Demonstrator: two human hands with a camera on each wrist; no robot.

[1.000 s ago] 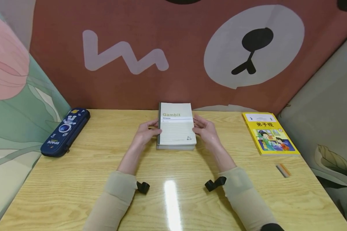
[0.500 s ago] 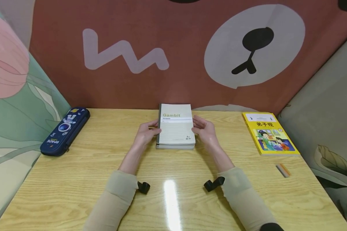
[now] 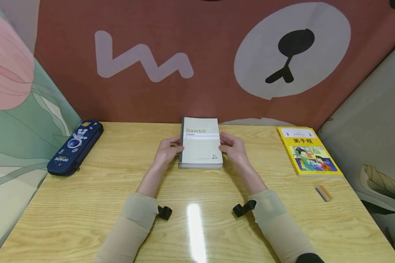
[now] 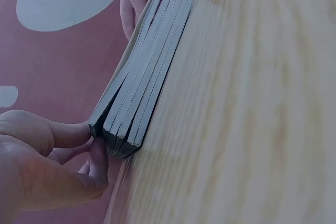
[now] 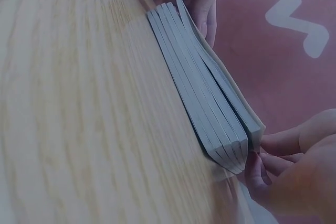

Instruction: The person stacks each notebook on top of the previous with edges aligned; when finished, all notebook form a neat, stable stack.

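Observation:
In the head view a white "Gambit" notebook with a dark spine lies uppermost on a stack of several notebooks by the wall. My left hand pinches its left edge, thumb towards me. At its right edge, my right hand pinches in the same way. The left wrist view shows a narrow gap between the top notebook and the others near the left hand. A similar gap appears beside the right hand in the right wrist view. Some fingers are partly hidden.
A dark blue pencil case with a space print lies at the table's left edge. On the right are a yellow picture-covered book and a small striped piece. The wall rises behind the wooden table.
The top notebook seems to have come down a little closer to the stack. Both hands keep about the same places, and the head view has tilted very slightly.

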